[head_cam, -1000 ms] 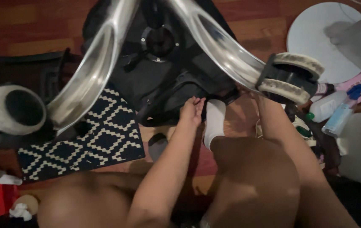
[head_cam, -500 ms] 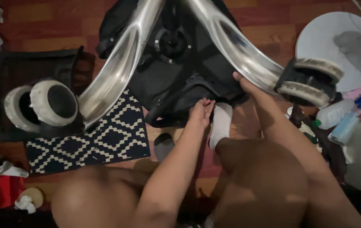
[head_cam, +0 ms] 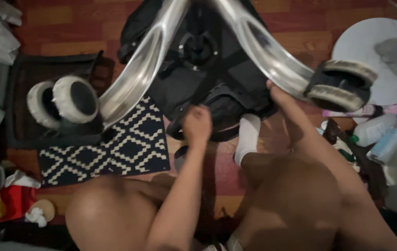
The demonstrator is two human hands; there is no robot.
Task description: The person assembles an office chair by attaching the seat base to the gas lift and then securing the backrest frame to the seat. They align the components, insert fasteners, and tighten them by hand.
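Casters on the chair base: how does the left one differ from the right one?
The left caster shows its round wheel faces and dark hubs; the right caster is seen edge-on, its wheels narrow pale bands. The left caster hangs over the black tray, no hand near it; the right caster has the right hand beside it on its chrome leg. Both are twin-wheeled, with pale rims.

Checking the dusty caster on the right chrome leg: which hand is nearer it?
Right. The right hand touches the chrome leg beside the caster; the left hand is farther left.
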